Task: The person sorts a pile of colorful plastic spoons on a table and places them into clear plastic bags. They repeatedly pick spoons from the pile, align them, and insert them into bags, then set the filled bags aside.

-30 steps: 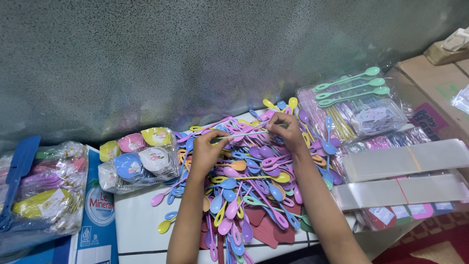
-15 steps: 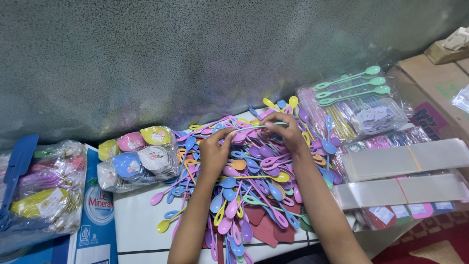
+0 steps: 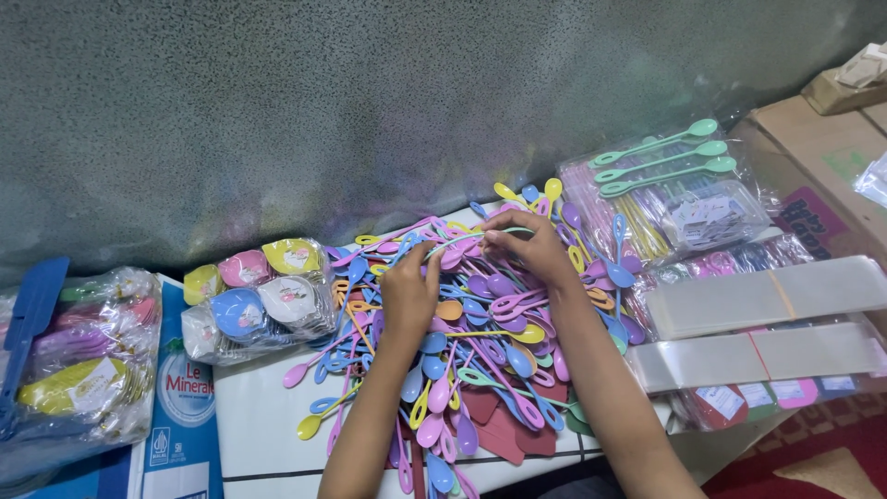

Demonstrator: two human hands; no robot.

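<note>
A person's two bare hands work over a heap of pastel plastic spoons (image 3: 480, 342) piled on a white table (image 3: 259, 407). The right hand (image 3: 527, 245) pinches the stem of a thin mint-green spoon (image 3: 462, 240) between curled fingers and thumb, holding it just above the far side of the heap. The left hand (image 3: 409, 291) lies with its fingers bent and close together, their tips touching the same green stem; whether it truly grips the stem or only steadies it is hard to tell from this angle. Both forearms reach in from the near edge of the table.

Toward the table's left edge sits a clear bag of round coloured lids (image 3: 259, 296), just beside the heap. Farther left, a larger plastic bag (image 3: 83, 360) of mixed coloured pieces rests on a blue and white carton (image 3: 180, 397), with a blue handle (image 3: 32, 305) lying across it. At the right edge lie packed spoon sets in clear wrapping (image 3: 665, 194) and two banded stacks of clear sleeves (image 3: 767, 296). A brown cardboard box (image 3: 822, 157) stands at the far right corner. A speckled grey-green wall (image 3: 370, 102) rises behind the table.
</note>
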